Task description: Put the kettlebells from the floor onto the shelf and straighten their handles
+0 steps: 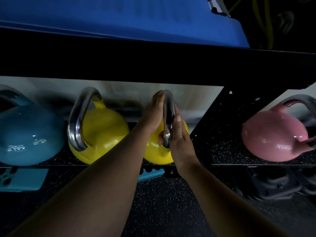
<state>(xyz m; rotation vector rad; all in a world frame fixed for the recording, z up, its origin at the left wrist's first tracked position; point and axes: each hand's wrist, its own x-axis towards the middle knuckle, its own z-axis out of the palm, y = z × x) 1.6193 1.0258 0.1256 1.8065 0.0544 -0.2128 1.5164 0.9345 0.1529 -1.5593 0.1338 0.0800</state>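
Observation:
Two yellow kettlebells stand on the black speckled shelf [227, 151]. The right yellow kettlebell [157, 154] has its steel handle [168, 117] edge-on to me, clasped between both palms. My left hand [153, 113] presses the handle's left side and my right hand [181, 139] presses its right side, thumb up along the steel. The left yellow kettlebell [100, 132] stands free, its handle turned at a slant. A blue kettlebell [27, 134] sits at the far left and a pink kettlebell [273, 135] in the bay to the right.
A black perforated upright [227, 115] divides the shelf bays. A blue mat [119, 19] lies on the shelf above. Teal blocks [22, 179] and dark plates [277, 183] sit below the shelf. Speckled rubber floor [162, 207] lies under my arms.

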